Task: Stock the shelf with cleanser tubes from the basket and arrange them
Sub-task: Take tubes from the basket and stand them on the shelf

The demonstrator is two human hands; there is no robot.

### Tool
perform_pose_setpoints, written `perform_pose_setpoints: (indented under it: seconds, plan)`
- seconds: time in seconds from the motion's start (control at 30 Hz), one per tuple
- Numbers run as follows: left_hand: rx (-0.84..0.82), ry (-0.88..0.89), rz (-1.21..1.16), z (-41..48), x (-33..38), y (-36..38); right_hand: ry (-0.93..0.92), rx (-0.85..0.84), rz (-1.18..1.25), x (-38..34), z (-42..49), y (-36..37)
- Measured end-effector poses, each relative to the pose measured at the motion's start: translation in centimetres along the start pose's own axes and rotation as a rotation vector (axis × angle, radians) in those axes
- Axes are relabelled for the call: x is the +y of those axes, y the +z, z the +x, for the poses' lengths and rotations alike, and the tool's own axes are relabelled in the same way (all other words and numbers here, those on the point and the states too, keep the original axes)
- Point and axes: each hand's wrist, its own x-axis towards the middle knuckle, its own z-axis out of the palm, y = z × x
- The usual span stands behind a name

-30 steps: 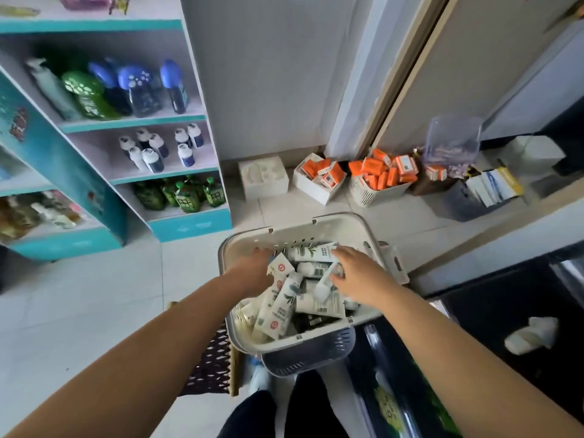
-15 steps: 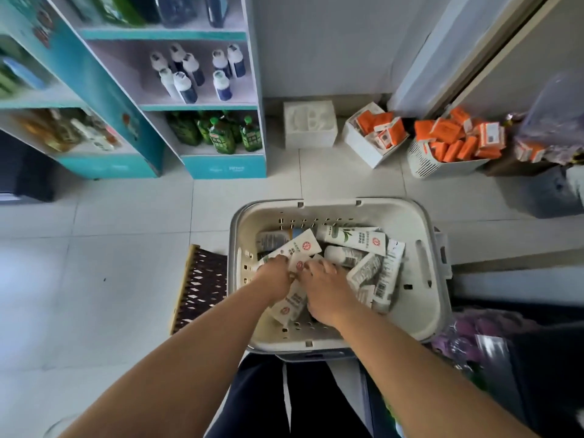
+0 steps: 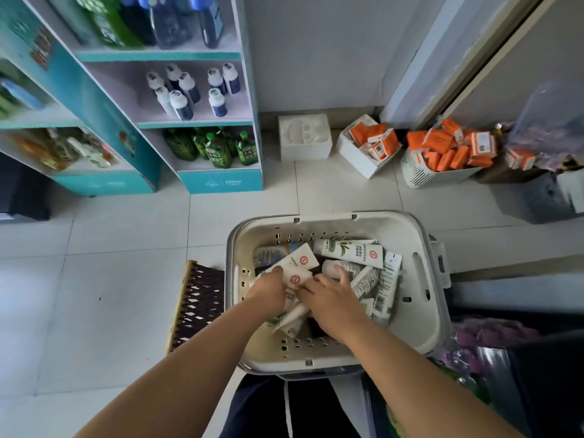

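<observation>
A cream plastic basket (image 3: 423,311) stands on the floor right in front of me, holding several white cleanser tubes (image 3: 350,249) with green leaf print and red round logos. Both my hands are down inside it, close together. My left hand (image 3: 268,290) grips a bunch of tubes (image 3: 298,263) whose flat ends stick up past my fingers. My right hand (image 3: 331,300) lies over the pile beside it, fingers curled round a tube. The teal and white shelf (image 3: 196,124) stands at the far left, about a metre away.
The shelf carries blue-and-white bottles (image 3: 189,93) and green pouches (image 3: 218,150). A white foam box (image 3: 305,137), a box (image 3: 369,147) and a basket (image 3: 442,159) of orange packs line the wall. A brown lattice mat (image 3: 197,306) lies left of the basket. Dark clutter sits at right.
The view has tipped down and nearer to the basket. Both hands have come together at the basket's left side and gathered tubes; since half a second ago they have barely moved.
</observation>
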Motion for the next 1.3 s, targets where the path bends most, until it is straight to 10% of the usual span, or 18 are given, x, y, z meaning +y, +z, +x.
perform_pose_setpoints:
  seconds: [0.47,1.3]
  plan:
    - [-0.056,0.550,-0.387,-9.9,10.0,-8.8,0.699,0.601,1.227,-1.4,-12.7,-9.7]
    - [-0.571,1.397,-0.534,-44.7,30.8,5.8,0.835,1.372,0.932,-14.6,-57.6,-15.2]
